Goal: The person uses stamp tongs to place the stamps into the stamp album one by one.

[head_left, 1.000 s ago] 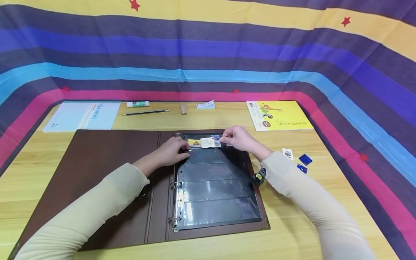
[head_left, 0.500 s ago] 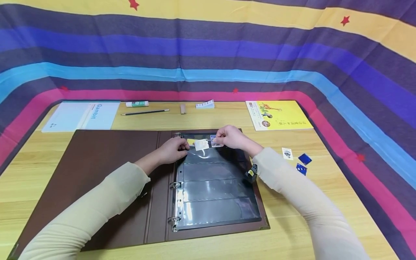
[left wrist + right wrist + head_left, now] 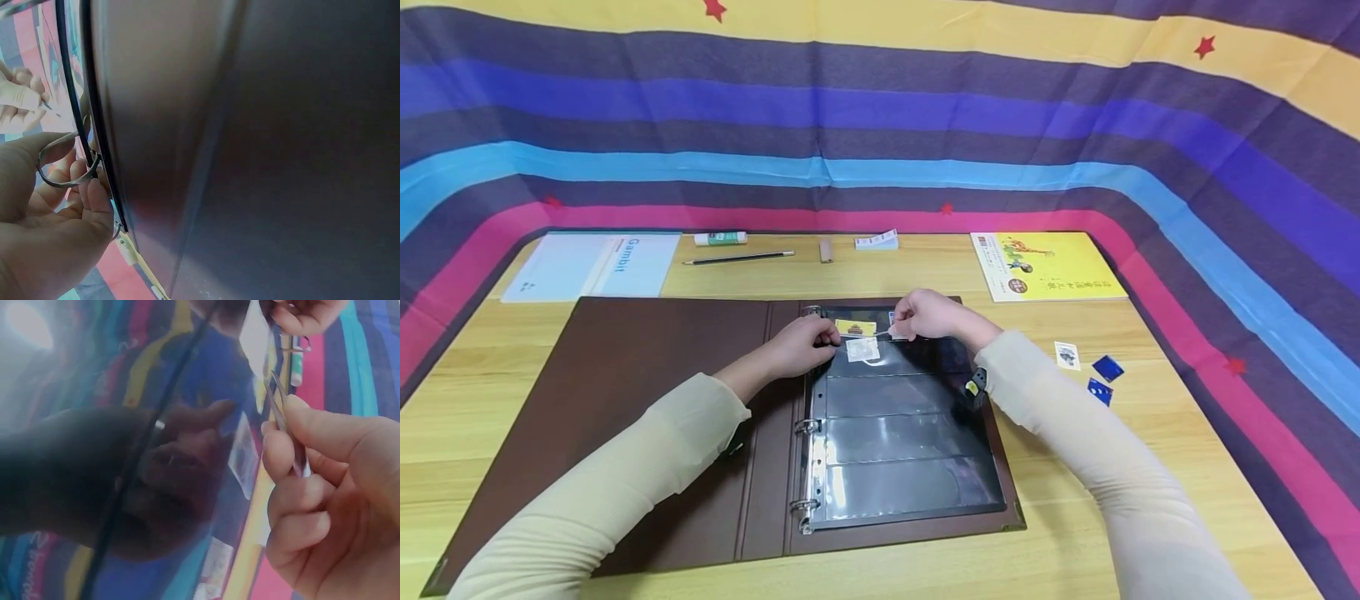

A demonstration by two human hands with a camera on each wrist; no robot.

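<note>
My right hand (image 3: 925, 315) pinches metal tweezers (image 3: 290, 428) between thumb and forefinger, over the top pocket row of a black stamp album page (image 3: 902, 437). The tweezer tips are close to a pale stamp (image 3: 862, 349) at the lower edge of that row; contact is unclear. My left hand (image 3: 805, 346) is curled at the page's inner edge by the top binder ring (image 3: 69, 181), fingertips seeming to pinch the page there. A yellow stamp (image 3: 855, 328) sits in the top row, and a blue stamp (image 3: 892, 317) is partly behind my right fingers.
The brown binder (image 3: 685, 350) lies spread on the wooden table (image 3: 1075, 500). Loose stamps (image 3: 1067, 356) lie to its right. Behind are a glue stick (image 3: 721, 238), pencil (image 3: 737, 258), eraser (image 3: 826, 251), paper slips (image 3: 877, 241), white booklet (image 3: 595, 267) and yellow book (image 3: 1052, 267).
The pale stamp has shifted left and down, uncovering more of the yellow stamp. My right hand with the tweezers has moved slightly left. The left hand has stayed about where it was.
</note>
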